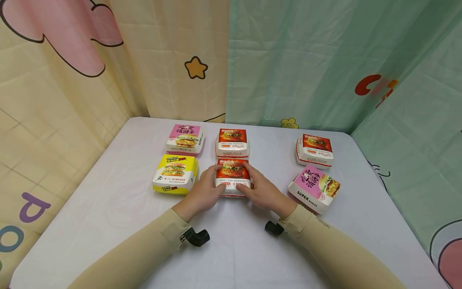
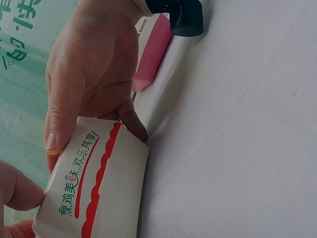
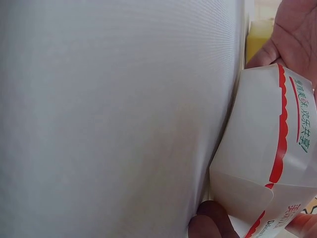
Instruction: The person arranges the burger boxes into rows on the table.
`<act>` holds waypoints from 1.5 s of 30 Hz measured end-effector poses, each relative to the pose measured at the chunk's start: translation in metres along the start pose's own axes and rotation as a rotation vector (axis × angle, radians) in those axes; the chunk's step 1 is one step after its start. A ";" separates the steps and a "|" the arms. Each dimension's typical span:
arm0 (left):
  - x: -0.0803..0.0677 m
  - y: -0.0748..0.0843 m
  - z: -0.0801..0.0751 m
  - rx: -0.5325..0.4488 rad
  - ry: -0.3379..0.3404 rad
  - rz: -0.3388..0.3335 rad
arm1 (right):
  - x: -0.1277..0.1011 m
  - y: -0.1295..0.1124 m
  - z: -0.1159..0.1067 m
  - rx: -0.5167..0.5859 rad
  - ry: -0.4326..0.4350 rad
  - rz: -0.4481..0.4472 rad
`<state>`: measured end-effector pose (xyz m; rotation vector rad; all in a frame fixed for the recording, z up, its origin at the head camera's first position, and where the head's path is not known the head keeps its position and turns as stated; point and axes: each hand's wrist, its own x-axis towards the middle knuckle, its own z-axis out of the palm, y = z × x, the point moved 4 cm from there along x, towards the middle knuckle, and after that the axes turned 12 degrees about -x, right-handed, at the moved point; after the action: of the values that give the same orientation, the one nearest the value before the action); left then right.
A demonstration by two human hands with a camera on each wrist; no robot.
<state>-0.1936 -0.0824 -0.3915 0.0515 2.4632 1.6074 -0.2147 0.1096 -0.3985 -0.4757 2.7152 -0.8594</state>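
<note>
A burger box with a red printed lid (image 1: pixel 232 173) sits on the white table (image 1: pixel 231 253) in front of me, and both hands hold it. My left hand (image 1: pixel 208 188) grips its left side, fingers curled over the lid's edge. My right hand (image 1: pixel 257 188) grips the right side the same way. In the left wrist view the box's white side with a red wavy line (image 2: pixel 99 188) shows, with the right hand (image 2: pixel 89 74) wrapped on its far end. The right wrist view shows the same box (image 3: pixel 267 148) with the left hand (image 3: pixel 297 29) beyond it.
Other burger boxes stand around: yellow (image 1: pixel 175 173) just left, pink (image 1: pixel 185 138) and red (image 1: pixel 232 142) behind, another red (image 1: pixel 315 149) back right, a tilted pink one (image 1: pixel 315 188) to the right. Patterned curtains (image 1: pixel 288 60) close the table's far and side edges.
</note>
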 end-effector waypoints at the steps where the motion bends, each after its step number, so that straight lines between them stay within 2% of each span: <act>1: 0.000 0.000 0.000 -0.001 0.000 0.002 | 0.000 0.000 0.000 0.000 0.000 0.000; 11: 0.001 -0.001 0.001 0.000 -0.005 0.025 | 0.003 0.003 0.002 -0.003 0.004 -0.016; 45: 0.001 -0.002 0.001 -0.011 -0.011 0.008 | 0.002 0.003 0.003 -0.030 0.009 -0.028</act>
<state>-0.1941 -0.0826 -0.3939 0.0678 2.4486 1.6199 -0.2161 0.1095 -0.4024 -0.5179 2.7391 -0.8307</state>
